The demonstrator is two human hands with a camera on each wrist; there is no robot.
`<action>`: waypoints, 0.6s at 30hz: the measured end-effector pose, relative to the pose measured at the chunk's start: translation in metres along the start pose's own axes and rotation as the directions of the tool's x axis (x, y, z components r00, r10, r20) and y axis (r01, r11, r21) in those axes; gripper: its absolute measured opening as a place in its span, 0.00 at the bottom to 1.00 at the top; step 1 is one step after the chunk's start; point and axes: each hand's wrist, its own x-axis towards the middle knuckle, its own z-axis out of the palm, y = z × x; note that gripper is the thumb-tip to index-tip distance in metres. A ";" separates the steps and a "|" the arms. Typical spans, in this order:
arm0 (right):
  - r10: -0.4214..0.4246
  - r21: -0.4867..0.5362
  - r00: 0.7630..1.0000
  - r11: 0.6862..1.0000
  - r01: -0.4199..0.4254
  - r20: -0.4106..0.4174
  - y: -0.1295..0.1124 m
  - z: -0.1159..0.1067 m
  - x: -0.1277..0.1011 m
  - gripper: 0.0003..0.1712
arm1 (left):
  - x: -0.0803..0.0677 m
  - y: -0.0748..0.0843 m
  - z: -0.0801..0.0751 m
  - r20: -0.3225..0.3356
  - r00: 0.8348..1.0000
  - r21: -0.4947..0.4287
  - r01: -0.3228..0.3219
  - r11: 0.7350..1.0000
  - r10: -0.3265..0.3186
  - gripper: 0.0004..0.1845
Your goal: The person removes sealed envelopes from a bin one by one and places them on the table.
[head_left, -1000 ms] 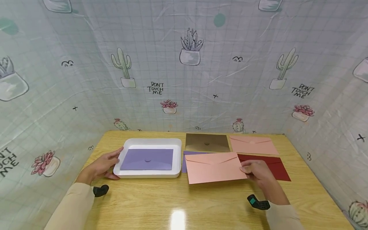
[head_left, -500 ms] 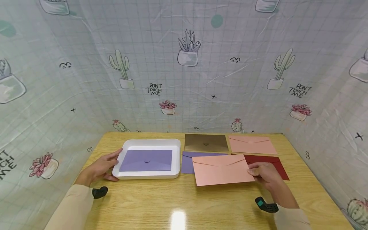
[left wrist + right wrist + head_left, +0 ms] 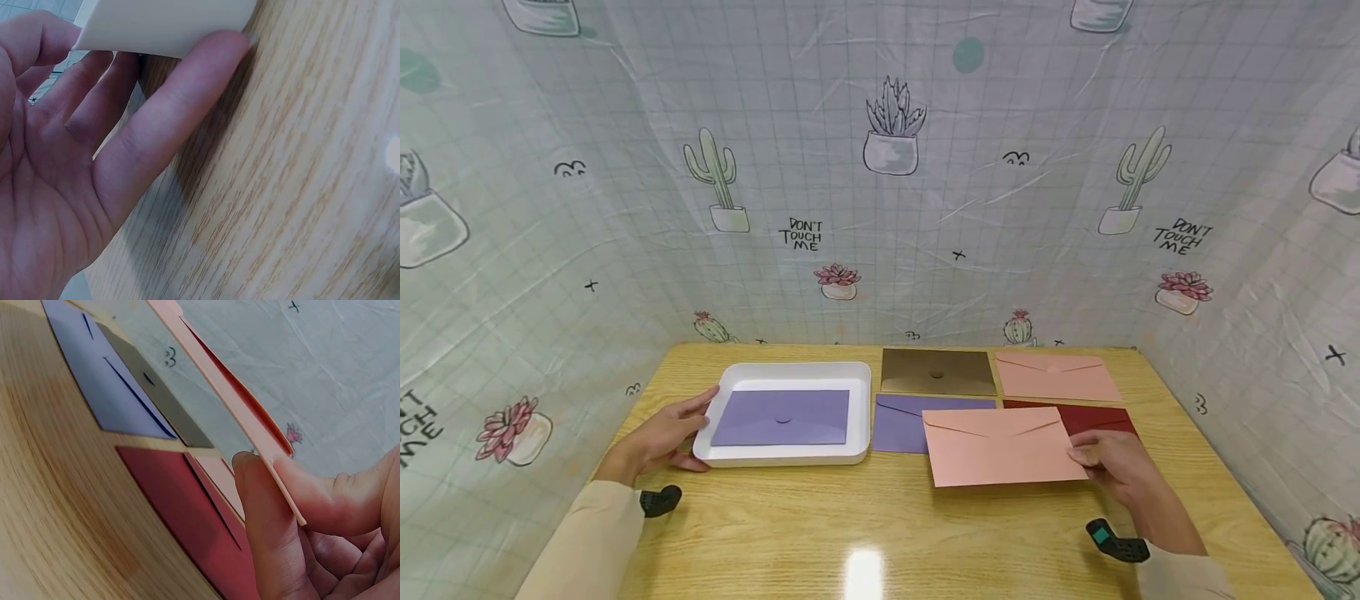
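My right hand (image 3: 1118, 467) pinches a pink envelope (image 3: 996, 450) by its right end, thumb on one face and fingers on the other. In the right wrist view the envelope (image 3: 231, 400) is seen nearly edge-on, raised above the table, its flap slightly lifted. It partly covers a purple envelope (image 3: 898, 425) and a dark red envelope (image 3: 1097, 418) lying behind it. My left hand (image 3: 662, 433) rests at the left end of a white tray (image 3: 790, 455), its thumb (image 3: 181, 100) extended along the outer wall. Flat inside the tray lies another purple envelope (image 3: 782, 417).
Farther back on the wooden table (image 3: 760, 533) lie a brown envelope (image 3: 936, 372) and a second pink envelope (image 3: 1060, 377), side by side. A patterned cloth (image 3: 880, 233) hangs along the back and both sides.
My right hand has moved right and slightly toward me with the pink envelope, uncovering more of the purple envelope on the table. My left hand stays at the tray.
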 end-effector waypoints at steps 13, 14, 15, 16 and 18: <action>0.021 0.013 1.000 1.000 -0.021 0.019 0.005 -0.029 -0.007 0.14 | 0.000 0.001 0.001 -0.004 1.000 0.009 0.012 1.000 -0.012 0.38; 0.022 0.012 1.000 1.000 -0.023 0.019 0.005 -0.030 -0.008 0.15 | 0.000 0.001 0.001 0.000 1.000 0.011 0.007 1.000 -0.007 0.38; 0.025 0.016 1.000 1.000 -0.025 0.017 0.006 -0.031 -0.008 0.15 | 0.000 0.001 0.001 -0.002 1.000 0.008 0.008 1.000 -0.008 0.38; 0.028 0.023 0.999 0.999 -0.028 0.015 0.007 -0.032 -0.008 0.15 | -0.001 0.001 0.001 -0.004 1.000 0.007 0.011 1.000 -0.011 0.38; 0.033 0.031 0.999 0.999 -0.034 0.012 0.007 -0.034 -0.008 0.15 | -0.001 0.001 0.000 -0.001 1.000 0.012 0.008 1.000 -0.008 0.38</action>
